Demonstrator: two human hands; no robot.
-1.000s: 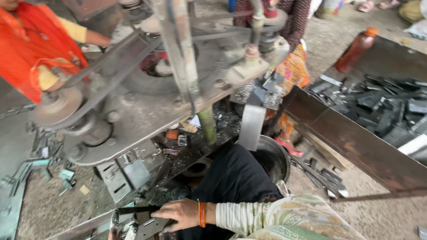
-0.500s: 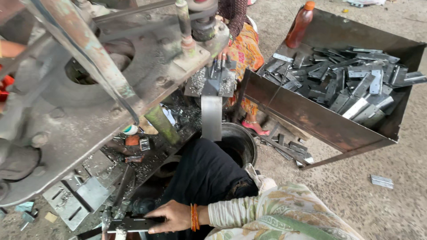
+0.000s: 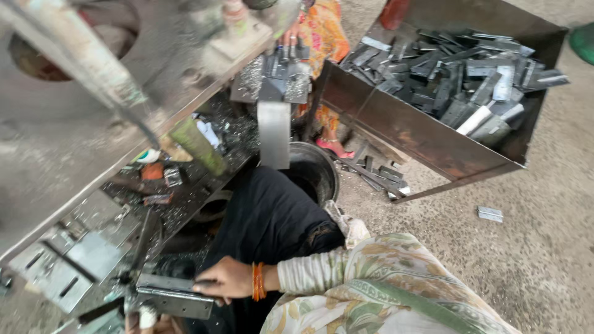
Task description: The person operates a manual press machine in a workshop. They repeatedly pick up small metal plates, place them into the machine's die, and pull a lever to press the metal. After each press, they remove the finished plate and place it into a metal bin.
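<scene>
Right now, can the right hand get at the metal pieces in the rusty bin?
Probably not. The right hand rests on a hinge plate at the machine, while the rusty bin of metal pieces stands far off across the black bucket.

Soft even daylight, no glare; motion blur across machine frame (image 3: 93, 93) at left, right side sharper

The right hand (image 3: 226, 281) shows only its back and wrist — its fingertips are hidden against the hinged metal plate (image 3: 173, 297) it touches. The left hand is all but cut off by the bottom edge, so its grip cannot be told. The grey machine (image 3: 80, 105) runs off the top and left, smeared by blur — the tray of metal strips (image 3: 433, 136) loses its far corner
</scene>
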